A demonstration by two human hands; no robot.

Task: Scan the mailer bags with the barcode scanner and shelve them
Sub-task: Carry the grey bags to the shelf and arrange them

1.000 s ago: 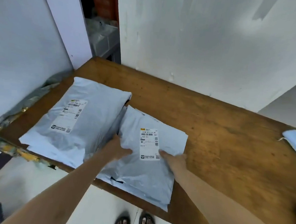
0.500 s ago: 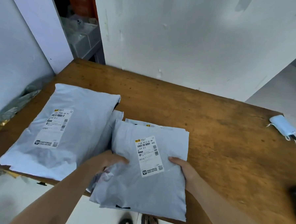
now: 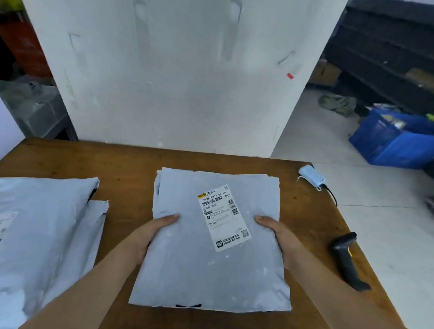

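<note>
A grey mailer bag with a white shipping label faces up over the middle of the wooden table; more bags seem stacked under it. My left hand grips its left edge and my right hand grips its right edge, thumbs on top. A larger grey mailer bag lies at the table's left, overlapping another one. The black barcode scanner lies on the table to the right of my right forearm, untouched.
A small light-blue device with a cable sits at the table's far right corner. A white pillar stands behind the table. Dark shelving and a blue crate are on the floor to the right.
Both hands have slid the labelled mailer bag rightward, away from the large bag, to the middle of the table. My view has swung right, bringing the scanner and shelving into sight.
</note>
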